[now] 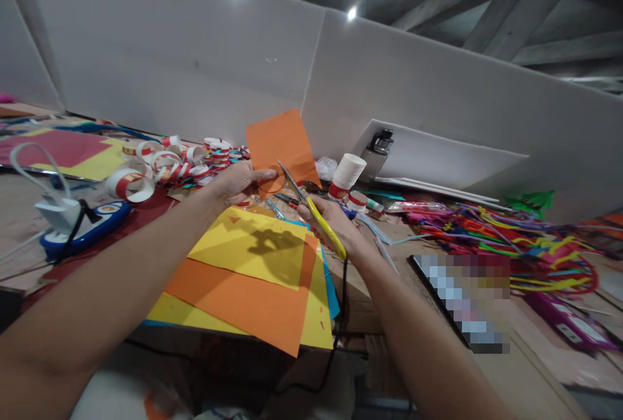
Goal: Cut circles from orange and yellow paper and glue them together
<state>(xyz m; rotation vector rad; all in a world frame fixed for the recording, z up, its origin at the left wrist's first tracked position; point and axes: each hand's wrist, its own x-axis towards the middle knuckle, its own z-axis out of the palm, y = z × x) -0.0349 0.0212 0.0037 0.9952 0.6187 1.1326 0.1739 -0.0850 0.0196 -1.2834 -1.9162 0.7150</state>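
An orange sheet of paper (283, 141) is held up off the table by my left hand (241, 183), its thumb pressed on the lower left part. A round outline shows on the paper beside that thumb. My right hand (331, 219) grips yellow-handled scissors (324, 228). Their blades stand apart at the lower part of the orange paper, one in front of it and one lower down. Below both hands lie a yellow sheet (233, 245), a larger orange sheet (243, 300) and more yellow paper, with the shadow of my hands across them.
Cut paper cup rings (131, 185) lie at left, behind a blue power strip (87, 232) with a white charger. A stack of paper cups (347, 173) and a dark bottle (377, 157) stand behind. Colourful pipe cleaners (501, 232) and a blurred-out device (462, 303) lie right.
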